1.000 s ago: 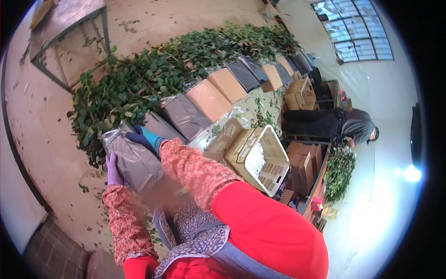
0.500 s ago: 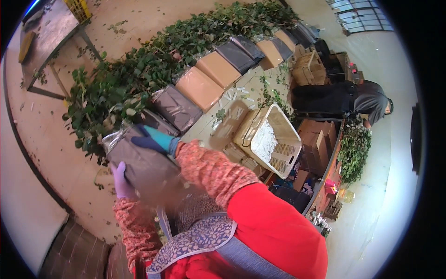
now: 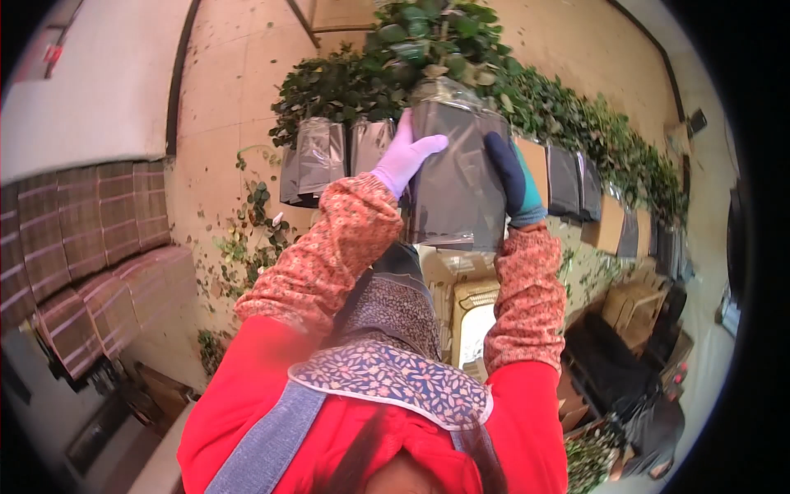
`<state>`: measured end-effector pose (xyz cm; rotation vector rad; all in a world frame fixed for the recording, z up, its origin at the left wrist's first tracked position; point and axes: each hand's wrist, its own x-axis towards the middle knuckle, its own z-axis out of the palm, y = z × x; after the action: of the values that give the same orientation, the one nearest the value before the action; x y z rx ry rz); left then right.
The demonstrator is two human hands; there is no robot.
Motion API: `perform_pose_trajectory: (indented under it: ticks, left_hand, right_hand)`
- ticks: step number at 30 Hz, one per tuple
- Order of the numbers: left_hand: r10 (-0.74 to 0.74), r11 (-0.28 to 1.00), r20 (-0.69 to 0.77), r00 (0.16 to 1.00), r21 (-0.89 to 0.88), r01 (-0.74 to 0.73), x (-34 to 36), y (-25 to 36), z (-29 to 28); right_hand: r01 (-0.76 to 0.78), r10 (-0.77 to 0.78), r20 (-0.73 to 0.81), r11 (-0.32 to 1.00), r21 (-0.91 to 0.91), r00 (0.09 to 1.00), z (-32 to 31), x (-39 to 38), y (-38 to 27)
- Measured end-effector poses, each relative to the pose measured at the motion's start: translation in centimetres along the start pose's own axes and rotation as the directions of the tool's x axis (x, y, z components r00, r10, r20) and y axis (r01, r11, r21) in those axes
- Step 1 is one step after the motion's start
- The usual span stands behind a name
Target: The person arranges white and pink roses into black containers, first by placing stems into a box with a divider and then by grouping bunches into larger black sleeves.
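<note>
1. Left hand (image 3: 403,158), lavender glove: set against the left edge of the grey-wrapped bundle (image 3: 457,177), thumb laid over the front face.
2. Right hand (image 3: 518,177), navy-and-teal glove: flat along the right edge. Hands apart, bundle gripped between them; fingers behind it cannot be seen.
3. Bundle position: in front of the chest, roughly upright in view, its clear plastic collar (image 3: 448,92) against the leaves (image 3: 436,45). Cannot tell which leaves belong to it, or whether its lower end bears on anything.
4. Handling (judgement): even pressure from both palms should keep the wrap square; squeezing one side harder could crease it or tilt the bundle. Best to keep fingers below the collar, as thin film probably tears and leaves bruise.
5. Left side: two grey bundles (image 3: 321,156) (image 3: 372,144) stand near, the closer one just beside the left glove.
6. Right side: a tan bundle (image 3: 533,165) lies just past the right glove; tight, I judge.
7. Below: a beige crate (image 3: 477,290) between the forearms; its rim could catch a low swing.
8. Far left: floor (image 3: 218,107) strewn with leaf scraps; probably the roomier side.
</note>
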<state>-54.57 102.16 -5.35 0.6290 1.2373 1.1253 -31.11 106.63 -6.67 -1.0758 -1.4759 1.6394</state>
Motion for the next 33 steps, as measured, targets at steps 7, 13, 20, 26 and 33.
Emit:
perform_pose_trajectory:
  ticks: [7, 13, 20, 26, 33]
  left_hand:
    - [0.01, 0.999, 0.048, 0.999, -0.046, -0.008, -1.5, 4.0, -6.1]
    - [-0.023, 1.0, -0.039, 0.999, 0.005, 0.023, -2.1, 2.5, -17.6]
    - [-0.125, 0.755, -0.477, 0.87, 0.523, 0.395, 2.3, -11.2, -28.0]
    - [-0.063, 0.891, -0.374, 0.925, 0.396, 0.222, 4.2, -11.0, -31.0]
    - [-0.012, 0.694, -0.366, 0.93, 0.667, 0.272, 1.0, -12.7, -29.6]
  right_hand:
    - [-0.068, 0.071, -0.024, 0.993, 0.097, 0.997, 7.4, 1.7, -2.6]
    - [-0.212, 0.189, 0.116, 0.948, 0.238, 0.975, 16.6, 7.7, 3.6]
    - [-0.551, 0.568, -0.087, 0.733, -0.399, 0.818, 27.5, 10.7, 17.2]
    - [-0.492, 0.485, -0.084, 0.867, -0.082, 0.87, 29.0, 11.3, 16.4]
    - [-0.447, 0.388, -0.224, 0.813, -0.374, 0.894, 31.1, 7.5, 18.3]
